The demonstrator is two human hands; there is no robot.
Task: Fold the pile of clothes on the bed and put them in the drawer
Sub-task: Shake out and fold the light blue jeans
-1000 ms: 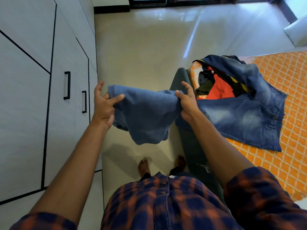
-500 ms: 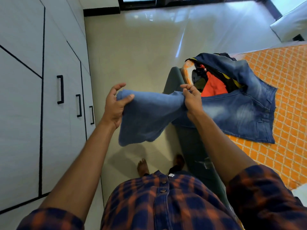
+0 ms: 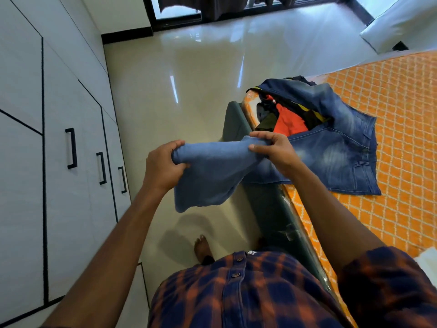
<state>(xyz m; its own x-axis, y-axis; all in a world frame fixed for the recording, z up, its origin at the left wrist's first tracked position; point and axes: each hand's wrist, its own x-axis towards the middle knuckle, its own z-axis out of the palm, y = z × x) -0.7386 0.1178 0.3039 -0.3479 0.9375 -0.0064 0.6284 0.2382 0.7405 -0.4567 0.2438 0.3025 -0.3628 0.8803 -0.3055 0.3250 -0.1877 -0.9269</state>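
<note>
The left hand (image 3: 163,168) grips a bunched end of the pale blue jeans (image 3: 212,178), its fingers curled round the roll of denim. The right hand (image 3: 276,151) pinches the same cloth between thumb and fingertips just at the left edge of the bed (image 3: 402,102). Between the two hands the fabric sags in a loose flap above the floor (image 3: 189,91), and the waist and seat of the jeans lie spread on the orange cover to the right. The likeliest trouble, as I judge it, is an uneven fold: the held end is crumpled rather than flat, so a crease laid now would lock in wrinkles and a skewed hem. The hanging flap could drop to the floor if either grip loosens, since denim is heavy and drags downward. A hard pull to the left would tug the part resting on the bed. The pile of clothes (image 3: 289,119) sits just beyond it at the far corner with darker denim draped over it, and could slide off the mattress. The white cupboard fronts (image 3: 78,197) at the left are closed, so nothing stands ready to take the garment.
</note>
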